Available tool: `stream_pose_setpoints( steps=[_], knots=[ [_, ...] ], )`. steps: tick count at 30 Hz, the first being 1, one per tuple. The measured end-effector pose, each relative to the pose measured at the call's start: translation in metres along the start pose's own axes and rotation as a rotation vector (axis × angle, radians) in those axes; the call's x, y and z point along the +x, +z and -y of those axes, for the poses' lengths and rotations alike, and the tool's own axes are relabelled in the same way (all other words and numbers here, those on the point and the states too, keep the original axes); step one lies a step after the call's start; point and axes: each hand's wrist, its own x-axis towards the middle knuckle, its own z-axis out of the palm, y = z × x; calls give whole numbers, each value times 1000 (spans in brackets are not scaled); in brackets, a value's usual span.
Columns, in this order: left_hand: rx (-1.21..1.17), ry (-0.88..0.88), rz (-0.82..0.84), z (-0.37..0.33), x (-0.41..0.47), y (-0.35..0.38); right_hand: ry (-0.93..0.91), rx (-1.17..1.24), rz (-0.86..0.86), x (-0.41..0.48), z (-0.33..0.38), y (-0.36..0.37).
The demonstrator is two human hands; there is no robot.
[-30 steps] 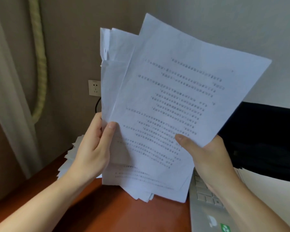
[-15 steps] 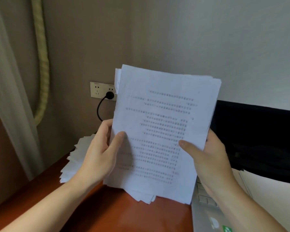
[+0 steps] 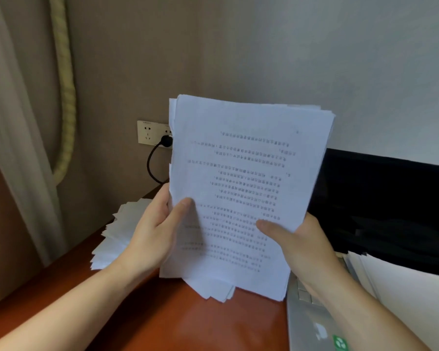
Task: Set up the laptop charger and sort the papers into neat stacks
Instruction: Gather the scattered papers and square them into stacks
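A sheaf of printed white papers point(image 3: 243, 173) stands upright, its bottom edge near the reddish-brown desk point(image 3: 178, 323). My left hand point(image 3: 152, 236) grips its left edge, thumb on the front page. My right hand point(image 3: 302, 247) grips the right edge, thumb across the text. The sheets' top edges are nearly aligned; the bottom corners still fan out. A black charger plug point(image 3: 166, 141) sits in the wall socket point(image 3: 152, 134), and its cable point(image 3: 151, 165) loops down behind the papers. The silver laptop point(image 3: 312, 323) lies at the right, screen dark.
A loose fanned pile of white sheets point(image 3: 114, 239) lies on the desk behind my left hand. More white paper point(image 3: 403, 295) rests on the laptop at the right. A curtain with a rope tieback point(image 3: 66, 92) hangs at the left wall.
The splayed, tilted sheets have been drawn together into one nearly squared sheaf and lowered toward the desk. Both hands kept their grip on the edges.
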Motion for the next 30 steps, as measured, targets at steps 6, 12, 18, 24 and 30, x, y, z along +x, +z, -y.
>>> stream_pose_setpoints(
  steps=[6,12,18,24,30],
  knots=[
    [-365,-460,109,-8,6,-15,80,-32,193,-4,10,-8],
    [-286,-571,162,-10,-6,-3,136,-135,229,-16,14,-8],
    [-145,-560,167,-26,-27,31,155,-114,94,-50,12,-48],
    [71,-493,359,-41,-52,89,199,-216,-152,-98,10,-114],
    [342,-434,540,-44,-65,164,297,-385,-329,-140,15,-200]
  ],
)
